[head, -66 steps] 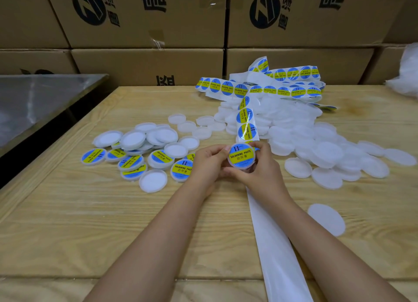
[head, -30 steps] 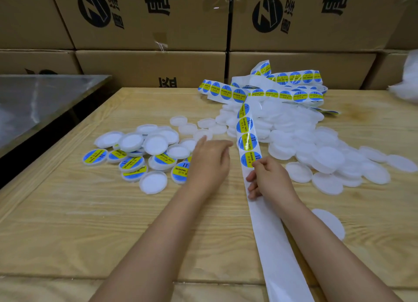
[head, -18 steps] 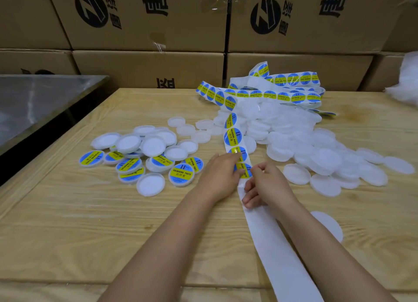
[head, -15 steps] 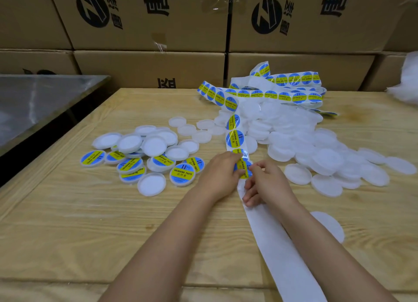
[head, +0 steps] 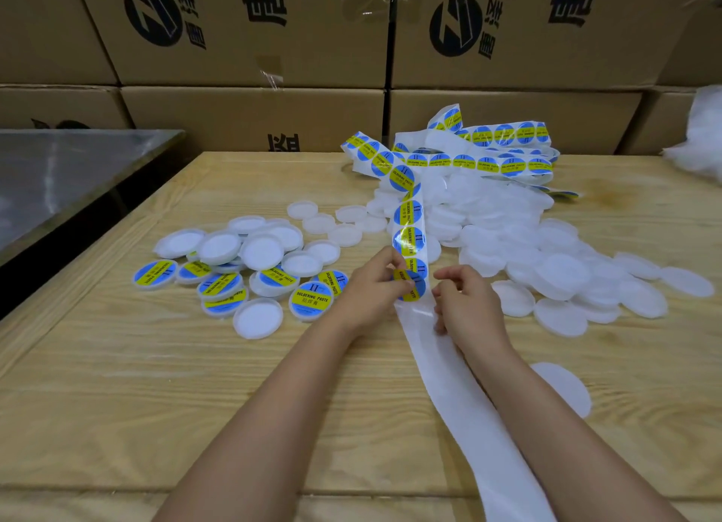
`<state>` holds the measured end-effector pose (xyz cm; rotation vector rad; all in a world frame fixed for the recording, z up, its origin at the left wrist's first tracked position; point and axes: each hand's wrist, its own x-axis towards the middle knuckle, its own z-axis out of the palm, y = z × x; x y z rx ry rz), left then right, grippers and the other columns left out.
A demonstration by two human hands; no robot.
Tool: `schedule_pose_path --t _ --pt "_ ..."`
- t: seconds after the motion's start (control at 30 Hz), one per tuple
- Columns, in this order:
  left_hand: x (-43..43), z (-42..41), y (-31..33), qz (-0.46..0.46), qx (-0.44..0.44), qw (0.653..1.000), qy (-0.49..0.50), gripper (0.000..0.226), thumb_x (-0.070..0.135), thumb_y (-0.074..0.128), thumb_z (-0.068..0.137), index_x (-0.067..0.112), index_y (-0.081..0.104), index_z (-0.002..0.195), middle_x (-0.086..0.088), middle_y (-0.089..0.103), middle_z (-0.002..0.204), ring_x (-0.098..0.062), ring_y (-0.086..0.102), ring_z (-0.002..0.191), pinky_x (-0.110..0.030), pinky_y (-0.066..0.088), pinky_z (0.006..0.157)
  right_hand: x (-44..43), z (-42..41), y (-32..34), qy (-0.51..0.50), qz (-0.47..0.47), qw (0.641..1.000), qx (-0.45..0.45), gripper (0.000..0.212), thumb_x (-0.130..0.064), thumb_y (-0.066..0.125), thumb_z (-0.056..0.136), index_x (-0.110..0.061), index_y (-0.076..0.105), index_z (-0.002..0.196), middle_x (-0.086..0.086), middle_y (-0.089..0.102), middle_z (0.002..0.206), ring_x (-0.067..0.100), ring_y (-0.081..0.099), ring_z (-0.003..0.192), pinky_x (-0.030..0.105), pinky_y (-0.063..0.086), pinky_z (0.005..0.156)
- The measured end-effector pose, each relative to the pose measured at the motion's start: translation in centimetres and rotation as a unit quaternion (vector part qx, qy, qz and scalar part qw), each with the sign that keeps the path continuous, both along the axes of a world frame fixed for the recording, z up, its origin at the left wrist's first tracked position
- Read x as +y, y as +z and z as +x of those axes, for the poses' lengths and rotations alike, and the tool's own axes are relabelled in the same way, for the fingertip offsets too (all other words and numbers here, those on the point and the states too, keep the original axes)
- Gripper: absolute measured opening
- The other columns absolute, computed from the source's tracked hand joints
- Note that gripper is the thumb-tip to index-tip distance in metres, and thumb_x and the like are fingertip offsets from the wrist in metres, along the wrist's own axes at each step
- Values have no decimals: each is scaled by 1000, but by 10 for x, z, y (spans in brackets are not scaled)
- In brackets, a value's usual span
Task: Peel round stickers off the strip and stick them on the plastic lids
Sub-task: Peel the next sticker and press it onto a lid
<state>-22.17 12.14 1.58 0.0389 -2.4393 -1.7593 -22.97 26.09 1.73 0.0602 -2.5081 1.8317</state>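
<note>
A white backing strip (head: 461,396) runs from the table's near edge up to a tangle of blue-and-yellow round stickers (head: 488,162) at the back. My left hand (head: 371,287) pinches the edge of one round sticker (head: 410,287), which is partly lifted off the strip. My right hand (head: 465,302) grips the strip just right of that sticker. Labelled lids (head: 310,300) and plain white lids lie mixed in a cluster (head: 261,252) to the left. A large heap of unlabelled white lids (head: 547,263) spreads to the right.
The wooden table (head: 156,396) has a raised left rim. A metal surface (head: 58,177) stands lower at far left. Stacked cardboard boxes (head: 254,33) wall off the back. One lone white lid (head: 566,388) lies by my right forearm. White plastic bagging (head: 699,134) sits at far right.
My left hand set the labelled lid down among the left cluster. Both hands then came to the strip, and my left hand began lifting a sticker off it.
</note>
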Motion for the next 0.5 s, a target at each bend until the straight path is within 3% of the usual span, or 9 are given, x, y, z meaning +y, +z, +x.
schedule_pose_path --t 0.13,0.2,0.3,0.43,0.5 --pt "-3 1 9 101 -13 994 -51 13 12 57 66 20 47 65 -4 55 71 -17 54 76 -28 37 69 0 3 3 23 37 999 17 19 -11 42 87 -21 59 87 -6 60 75 18 53 63 34 46 64" --pt "-4 1 10 127 -13 990 -58 8 12 53 60 17 48 63 -6 53 74 -20 54 89 -30 37 75 0 5 4 22 33 999 15 20 -12 41 88 -18 60 88 -6 59 73 21 52 65 32 44 66" --pt "-6 0 13 168 -21 983 -74 5 9 48 56 9 49 61 -12 55 79 -22 55 101 -21 42 75 -1 7 6 29 54 998 29 23 -12 39 90 -15 62 90 -6 56 70 19 51 64 29 39 60" --pt "-9 2 17 210 -35 973 -90 9 13 44 57 8 51 58 -7 61 67 -23 57 104 -20 45 79 -1 6 7 30 75 996 49 34 -19 38 94 8 59 90 24 59 83 24 46 64 33 34 61" --pt "-9 3 18 223 -33 970 -92 13 13 44 59 7 54 63 -9 59 75 -24 55 100 -21 45 79 -1 6 6 24 79 995 64 36 -20 38 96 10 55 83 26 54 76 25 43 65 33 31 61"
